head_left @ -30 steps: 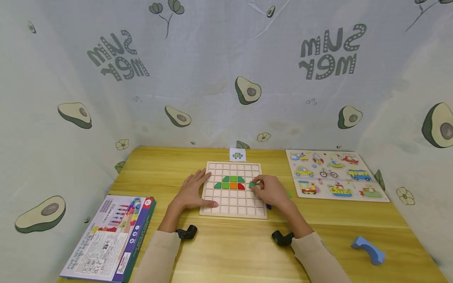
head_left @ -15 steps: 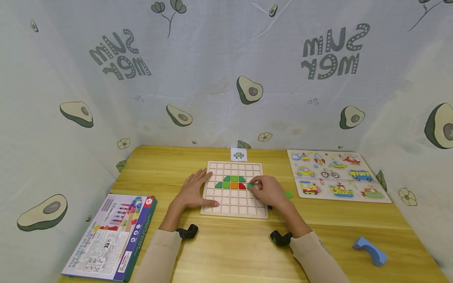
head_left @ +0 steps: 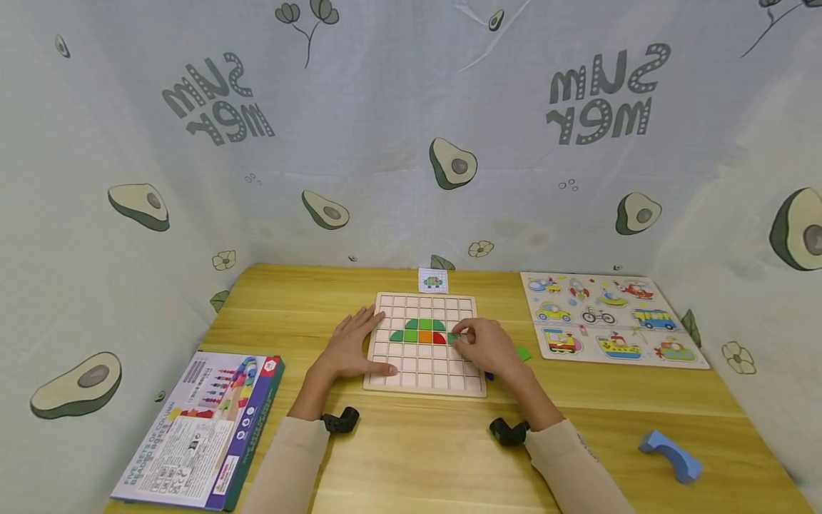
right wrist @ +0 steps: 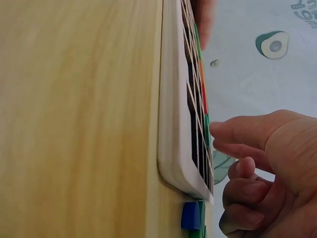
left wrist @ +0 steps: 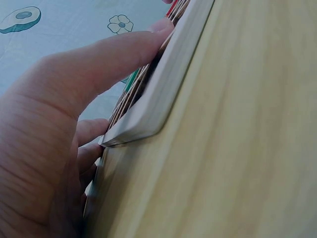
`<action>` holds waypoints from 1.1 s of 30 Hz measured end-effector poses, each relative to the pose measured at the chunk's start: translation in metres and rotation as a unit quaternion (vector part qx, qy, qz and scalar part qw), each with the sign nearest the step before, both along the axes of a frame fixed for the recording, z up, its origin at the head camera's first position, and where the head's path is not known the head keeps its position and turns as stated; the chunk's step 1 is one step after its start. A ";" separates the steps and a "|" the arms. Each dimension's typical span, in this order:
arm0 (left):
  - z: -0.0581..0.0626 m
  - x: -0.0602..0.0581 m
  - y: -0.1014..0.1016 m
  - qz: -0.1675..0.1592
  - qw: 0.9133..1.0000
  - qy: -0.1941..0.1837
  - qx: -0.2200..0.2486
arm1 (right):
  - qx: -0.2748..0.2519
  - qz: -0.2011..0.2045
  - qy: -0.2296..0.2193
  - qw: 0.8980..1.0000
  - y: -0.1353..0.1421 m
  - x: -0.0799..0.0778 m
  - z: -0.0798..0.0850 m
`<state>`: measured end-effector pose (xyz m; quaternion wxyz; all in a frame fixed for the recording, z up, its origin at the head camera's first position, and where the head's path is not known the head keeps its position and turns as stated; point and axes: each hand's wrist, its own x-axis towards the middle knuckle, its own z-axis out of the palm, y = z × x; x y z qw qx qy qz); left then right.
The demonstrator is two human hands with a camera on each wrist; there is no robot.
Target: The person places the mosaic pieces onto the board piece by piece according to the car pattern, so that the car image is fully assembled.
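Observation:
A pale wooden grid board [head_left: 424, 382] lies on the table, with green, orange and red tiles set in its middle rows. My left hand [head_left: 347, 350] rests on the board's left side, fingers spread at the left edge and thumb near the front. My right hand [head_left: 489, 345] pinches a small green tile [head_left: 452, 338] between thumb and index finger, at the cell right of the red tile [head_left: 439, 338]. In the right wrist view that green tile [right wrist: 207, 128] sits at the board's surface under the fingertips; the other fingers are curled.
Behind the board lies a small pattern card [head_left: 433, 280]. Loose green [head_left: 524, 353] and blue [right wrist: 190, 215] pieces lie right of the board. A vehicle picture puzzle [head_left: 610, 318] is at back right, a blue arch block [head_left: 671, 455] at front right, a boxed toy [head_left: 199, 432] at left.
The right hand has brought the green tile slightly left and down into the cell beside the red tile. The left hand has stayed on the board.

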<state>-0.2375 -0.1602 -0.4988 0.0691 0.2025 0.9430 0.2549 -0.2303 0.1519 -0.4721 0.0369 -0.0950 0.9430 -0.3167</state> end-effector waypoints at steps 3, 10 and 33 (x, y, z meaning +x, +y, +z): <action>0.000 0.000 0.000 0.001 1.000 0.001 -0.004 | -0.009 -0.004 0.002 1.000 0.003 0.002 0.004; 0.000 0.000 0.001 0.003 1.000 -0.003 0.000 | -0.012 -0.003 0.022 1.000 0.023 0.006 0.007; -0.003 -0.002 -0.001 0.000 1.000 -0.007 -0.004 | 0.028 -0.044 0.020 0.998 0.089 0.023 0.008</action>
